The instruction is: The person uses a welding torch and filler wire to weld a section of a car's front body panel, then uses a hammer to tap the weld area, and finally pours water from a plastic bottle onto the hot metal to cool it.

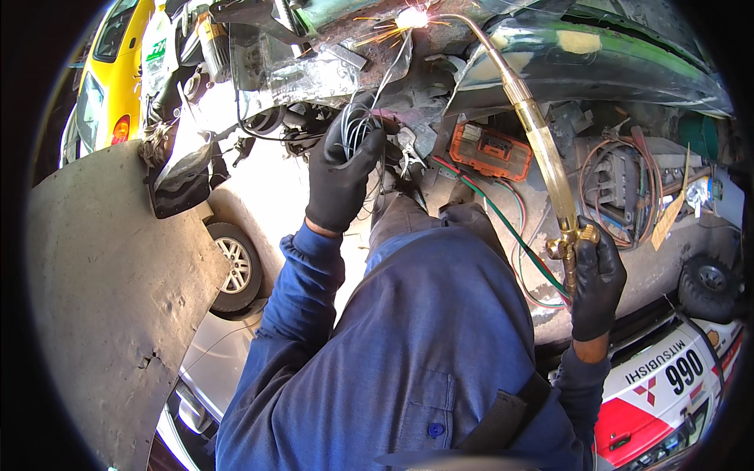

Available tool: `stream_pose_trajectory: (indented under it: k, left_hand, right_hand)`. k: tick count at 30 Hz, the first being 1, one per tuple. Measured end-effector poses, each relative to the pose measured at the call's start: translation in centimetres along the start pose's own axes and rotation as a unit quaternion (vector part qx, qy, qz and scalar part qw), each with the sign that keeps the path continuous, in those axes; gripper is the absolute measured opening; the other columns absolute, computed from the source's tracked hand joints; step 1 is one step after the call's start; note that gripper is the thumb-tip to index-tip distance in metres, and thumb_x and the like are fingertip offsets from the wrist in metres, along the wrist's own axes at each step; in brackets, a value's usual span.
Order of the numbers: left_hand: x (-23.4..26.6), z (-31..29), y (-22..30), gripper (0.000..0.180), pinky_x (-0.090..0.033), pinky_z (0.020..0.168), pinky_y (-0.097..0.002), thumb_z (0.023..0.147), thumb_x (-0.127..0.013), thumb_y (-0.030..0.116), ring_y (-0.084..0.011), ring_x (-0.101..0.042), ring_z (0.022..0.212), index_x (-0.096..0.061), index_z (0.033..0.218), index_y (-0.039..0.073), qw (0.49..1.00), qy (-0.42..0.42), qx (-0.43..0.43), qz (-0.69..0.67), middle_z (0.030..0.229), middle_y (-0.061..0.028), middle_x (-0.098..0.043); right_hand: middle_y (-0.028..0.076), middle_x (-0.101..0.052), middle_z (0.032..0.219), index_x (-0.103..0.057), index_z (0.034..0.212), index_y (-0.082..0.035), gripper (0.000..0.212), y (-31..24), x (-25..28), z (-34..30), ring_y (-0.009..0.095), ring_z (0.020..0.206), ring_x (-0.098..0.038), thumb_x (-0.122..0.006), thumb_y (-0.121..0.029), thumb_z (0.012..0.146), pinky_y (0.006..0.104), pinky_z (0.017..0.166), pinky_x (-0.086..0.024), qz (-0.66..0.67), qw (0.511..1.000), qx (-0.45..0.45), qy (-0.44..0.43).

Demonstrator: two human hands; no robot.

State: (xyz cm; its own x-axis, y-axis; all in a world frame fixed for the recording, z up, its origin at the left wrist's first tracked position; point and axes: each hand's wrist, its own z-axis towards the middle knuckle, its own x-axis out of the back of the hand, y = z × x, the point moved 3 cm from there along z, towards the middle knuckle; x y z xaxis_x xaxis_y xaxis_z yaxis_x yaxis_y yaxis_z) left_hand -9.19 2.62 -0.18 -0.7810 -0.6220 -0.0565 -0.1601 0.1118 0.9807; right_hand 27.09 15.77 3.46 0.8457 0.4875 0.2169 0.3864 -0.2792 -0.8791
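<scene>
My right hand (598,279), in a black glove, is closed round the valve end of a brass welding torch (540,145). The torch's thin bent neck reaches up and left to a bright white flame (411,18) that throws orange sparks on a worn metal car body panel (345,69). My left hand (339,180), also black-gloved, grips a loose coil of thin silvery wire (358,129). One strand runs from the coil up toward the flame; glare hides its tip. Red and green hoses (506,221) trail from the torch's lower end toward the floor.
An orange tool case (490,151) lies beyond the hoses. An engine part (616,184) with coiled hose sits to the right. On the left are a large bare metal sheet (118,290), a wheel (234,265) and a yellow car (118,71). A red-and-white vehicle (652,400) stands lower right.
</scene>
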Motion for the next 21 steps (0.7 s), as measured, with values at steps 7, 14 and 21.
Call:
stream_pose_trajectory:
  k: [7, 14, 21]
  left_hand:
    - [0.4, -0.8, 1.2, 0.053, -0.052, 0.091, -0.0255, 0.102, -0.066, 0.007, -0.008, -0.064, 0.103, -0.054, 0.153, -0.003, 0.998, 0.023, -0.014, 0.058, 0.116, -0.0016, -0.07]
    - [0.1, -0.7, 0.6, 0.051, -0.059, 0.083, -0.0339, 0.107, -0.061, 0.01, -0.0196, -0.073, 0.091, -0.049, 0.154, -0.006, 0.998, -0.001, -0.022, 0.053, 0.116, -0.0129, -0.072]
    - [-0.2, -0.3, -0.1, 0.053, -0.051, 0.088, -0.0236, 0.103, -0.065, 0.004, -0.0056, -0.063, 0.101, -0.053, 0.154, -0.001, 1.0, 0.002, 0.008, 0.014, 0.117, -0.0007, -0.07]
  right_hand:
    - [0.006, -0.072, 0.109, -0.065, 0.136, 0.005, 0.038, 0.4, 0.3, 0.1, 0.009, 0.095, -0.066, -0.061, -0.025, 0.112, 0.0267, 0.084, -0.054, 0.045, 0.998, -0.022, -0.03]
    - [0.004, -0.072, 0.106, -0.065, 0.135, 0.004, 0.039, 0.8, 0.1, 0.2, 0.008, 0.094, -0.065, -0.062, -0.028, 0.112, 0.0266, 0.084, -0.054, 0.04, 0.998, -0.022, -0.039]
    - [0.004, -0.072, 0.108, -0.066, 0.135, 0.004, 0.041, 1.0, 0.1, 0.3, 0.008, 0.096, -0.064, -0.064, -0.029, 0.111, 0.0266, 0.086, -0.053, 0.017, 1.0, -0.006, -0.011]
